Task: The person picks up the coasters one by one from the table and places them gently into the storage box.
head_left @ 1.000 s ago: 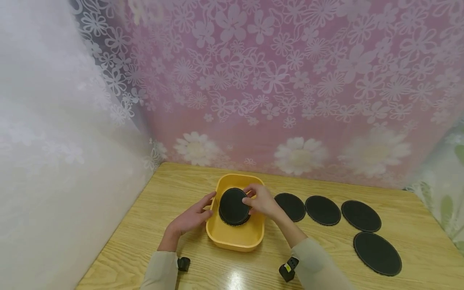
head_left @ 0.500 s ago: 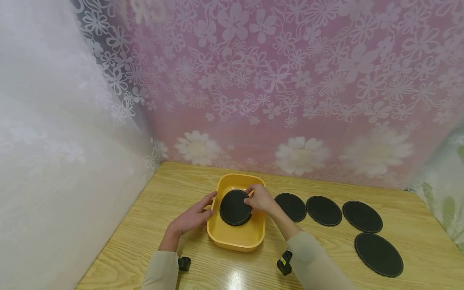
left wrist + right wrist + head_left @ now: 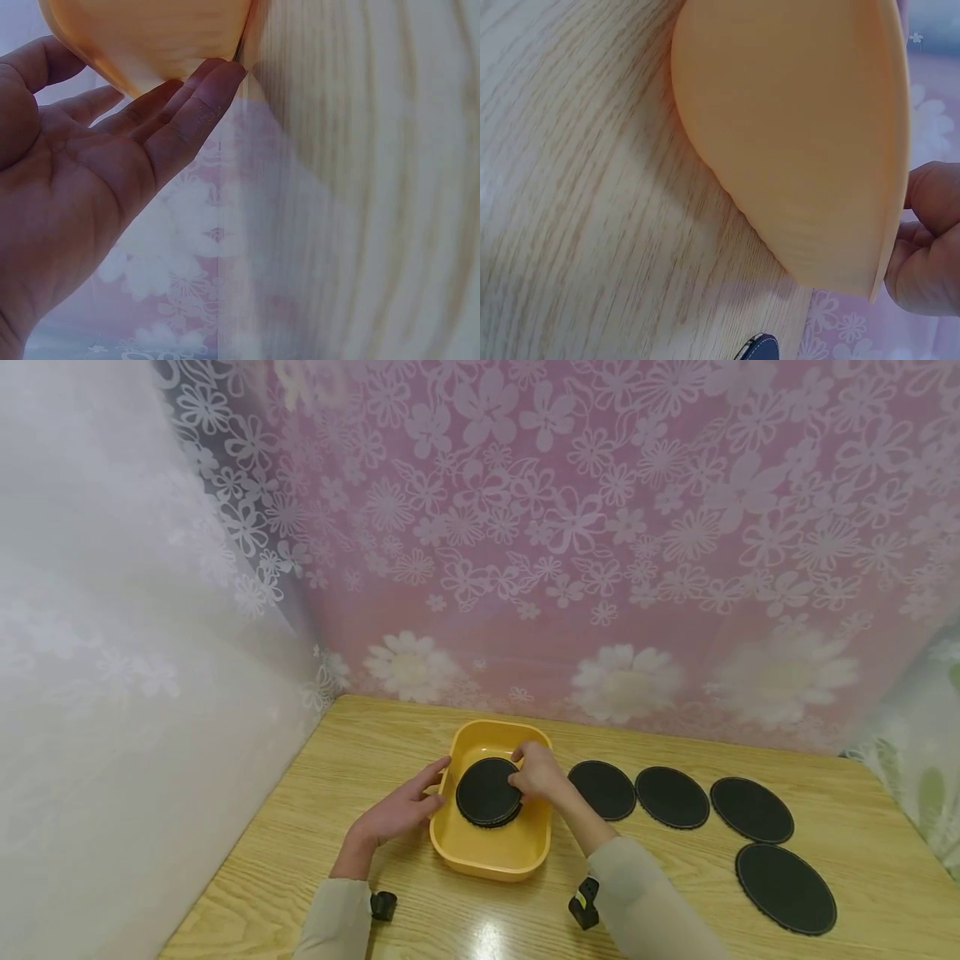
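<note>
A yellow rectangular plastic bin (image 3: 487, 857) stands on the table with a small pile of round black coasters (image 3: 486, 793) inside. My right hand (image 3: 542, 774) reaches over the bin's right wall and pinches the top coaster at its right edge; the lower one peeks out beneath it. In the right wrist view the bin wall (image 3: 787, 142) hides the coasters and the fingertips of that hand (image 3: 934, 247). My left hand (image 3: 393, 817) rests against the bin's left side with its fingers extended. The left wrist view shows those fingers (image 3: 187, 120) touching the outer wall.
Several more black coasters lie flat to the right of the bin, three in a row (image 3: 671, 797) and another one (image 3: 785, 888) nearer the front. A floral pink curtain (image 3: 600, 568) hangs behind the wooden table (image 3: 300, 827), and a pale sheet (image 3: 135, 693) closes off the left.
My right hand has lowered the top coaster slightly into the bin, so it lies flatter on the one below. The left hand has kept its place at the bin.
</note>
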{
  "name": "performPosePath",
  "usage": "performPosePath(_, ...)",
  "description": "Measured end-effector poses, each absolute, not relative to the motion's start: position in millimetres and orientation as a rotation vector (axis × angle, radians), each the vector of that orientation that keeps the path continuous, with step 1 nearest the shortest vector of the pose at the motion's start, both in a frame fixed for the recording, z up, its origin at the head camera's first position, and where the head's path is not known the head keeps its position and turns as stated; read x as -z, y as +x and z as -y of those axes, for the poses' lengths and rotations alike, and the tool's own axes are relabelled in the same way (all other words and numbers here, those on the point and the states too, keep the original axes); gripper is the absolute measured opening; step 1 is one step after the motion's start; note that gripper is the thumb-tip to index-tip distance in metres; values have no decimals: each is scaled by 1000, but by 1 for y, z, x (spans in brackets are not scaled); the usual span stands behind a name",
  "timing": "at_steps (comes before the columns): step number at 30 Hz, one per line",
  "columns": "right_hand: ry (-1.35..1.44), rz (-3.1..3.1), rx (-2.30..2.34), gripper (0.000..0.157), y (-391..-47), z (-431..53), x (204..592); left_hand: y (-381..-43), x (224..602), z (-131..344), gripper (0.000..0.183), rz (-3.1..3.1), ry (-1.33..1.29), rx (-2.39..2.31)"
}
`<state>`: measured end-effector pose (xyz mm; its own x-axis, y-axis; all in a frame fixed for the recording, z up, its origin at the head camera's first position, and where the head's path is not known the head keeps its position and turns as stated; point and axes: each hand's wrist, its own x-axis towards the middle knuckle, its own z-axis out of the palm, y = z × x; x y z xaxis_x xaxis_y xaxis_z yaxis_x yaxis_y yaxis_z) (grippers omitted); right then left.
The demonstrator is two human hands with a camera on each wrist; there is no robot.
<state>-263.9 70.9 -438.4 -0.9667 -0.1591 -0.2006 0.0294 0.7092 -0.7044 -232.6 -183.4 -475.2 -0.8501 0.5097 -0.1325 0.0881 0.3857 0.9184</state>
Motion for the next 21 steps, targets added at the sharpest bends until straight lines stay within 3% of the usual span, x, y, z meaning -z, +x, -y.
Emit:
performPosePath(16, -142, -2722, 980, 40, -264, -66, 447, -234, 476, 184, 63, -2207, 549, -1485)
performPosePath(21, -199, -2820, 848, 32, -262, -63, 450, -233, 476, 184, 64, -2210, 538, -1488)
